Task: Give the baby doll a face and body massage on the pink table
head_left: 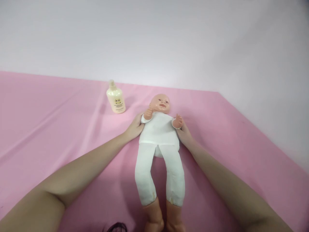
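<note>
A: Where's the doll point(159, 129)?

B: Face up on the pink worktop point(60, 106), head toward the far edge, feet toward the near side, where the view cuts them off. The far right corner lies beyond it, off to the right.

A: And the person's left hand point(136, 127)?

B: Against the doll's side, just below the small raised arm on that side. The thumb side shows, but the fingers run out of sight by the shoulder, so I can't tell how far they are closed.

A: The right hand point(184, 132)?

B: It matches, on the opposite side, under the doll's other raised arm. Most of the fingers are hidden there too; spread or curled, I can't say. The doll's trunk lies between the two hands.

A: What is it dressed in?

B: White on the trunk, arms and legs, with bare feet and yellowish marks near the ankles.

A: Anything else on the worktop?

B: A cream bottle point(116, 100) stands near the far edge, left of the doll's head and well apart from it. Its printed label is too small to read. A dark looped thing point(117, 227) pokes in at the bottom of the view; too little shows to name it.
</note>
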Action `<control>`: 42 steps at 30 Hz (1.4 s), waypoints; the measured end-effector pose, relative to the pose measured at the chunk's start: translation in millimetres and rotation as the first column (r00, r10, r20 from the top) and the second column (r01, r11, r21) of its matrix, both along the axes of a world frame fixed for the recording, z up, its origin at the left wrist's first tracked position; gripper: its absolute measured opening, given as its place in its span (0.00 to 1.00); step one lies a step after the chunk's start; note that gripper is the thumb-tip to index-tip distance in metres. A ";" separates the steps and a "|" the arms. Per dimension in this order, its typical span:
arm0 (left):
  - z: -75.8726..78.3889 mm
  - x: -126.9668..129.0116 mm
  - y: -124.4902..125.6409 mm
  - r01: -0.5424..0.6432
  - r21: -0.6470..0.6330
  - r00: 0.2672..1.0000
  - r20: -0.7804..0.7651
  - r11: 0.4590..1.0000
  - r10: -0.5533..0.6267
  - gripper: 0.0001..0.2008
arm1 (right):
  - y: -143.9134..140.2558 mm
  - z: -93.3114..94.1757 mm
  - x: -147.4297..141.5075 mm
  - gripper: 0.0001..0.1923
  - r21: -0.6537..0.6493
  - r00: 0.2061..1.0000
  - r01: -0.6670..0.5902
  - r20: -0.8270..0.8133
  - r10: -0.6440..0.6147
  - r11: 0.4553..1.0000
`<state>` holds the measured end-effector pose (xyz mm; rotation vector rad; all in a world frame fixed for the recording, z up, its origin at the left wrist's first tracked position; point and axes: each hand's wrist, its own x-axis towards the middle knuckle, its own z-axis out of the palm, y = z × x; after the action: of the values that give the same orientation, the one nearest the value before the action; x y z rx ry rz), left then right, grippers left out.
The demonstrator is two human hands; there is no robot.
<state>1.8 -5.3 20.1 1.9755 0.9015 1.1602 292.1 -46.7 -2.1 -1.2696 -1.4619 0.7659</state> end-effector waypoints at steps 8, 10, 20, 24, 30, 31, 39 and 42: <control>-0.2 0.2 0.0 0.018 0.012 1.000 0.001 1.000 -0.018 0.22 | -0.5 3.2 -0.7 0.28 0.014 1.000 -0.013 -0.011 0.013 1.000; 0.0 0.2 -0.1 0.012 0.011 1.000 -0.002 1.000 -0.012 0.22 | 0.6 0.9 0.3 0.28 0.011 1.000 -0.016 -0.014 0.016 1.000; 1.5 0.7 -0.2 0.032 0.001 0.999 0.012 0.999 -0.032 0.22 | -0.6 0.0 0.7 0.28 -0.017 0.999 -0.023 -0.029 0.022 1.000; -1.4 0.5 -0.1 0.005 0.000 1.000 0.015 1.000 -0.005 0.22 | -1.4 1.5 0.3 0.28 -0.027 0.999 -0.028 -0.028 0.027 0.999; 0.2 1.1 -1.1 0.013 -0.001 1.000 0.024 1.000 -0.013 0.22 | 2.6 -5.3 2.0 0.29 0.002 0.999 -0.021 -0.033 0.021 1.000; 1.0 1.2 -1.2 0.020 -0.005 0.999 0.025 1.000 -0.020 0.22 | 2.9 -5.8 2.2 0.29 0.000 0.999 -0.017 -0.030 0.017 1.000; 0.5 0.8 -0.2 0.025 -0.021 0.999 0.030 0.999 -0.024 0.22 | 2.2 -3.6 1.9 0.29 -0.005 1.000 -0.012 -0.021 0.012 1.000; 2.0 1.2 -0.6 0.031 -0.018 0.999 0.026 0.999 -0.031 0.21 | 2.3 -3.6 1.8 0.28 -0.004 0.999 -0.019 -0.034 0.018 1.000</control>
<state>2.9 -5.9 22.1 1.9484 0.8623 1.1532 293.9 -44.4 -5.7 -1.2422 -1.4476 0.7991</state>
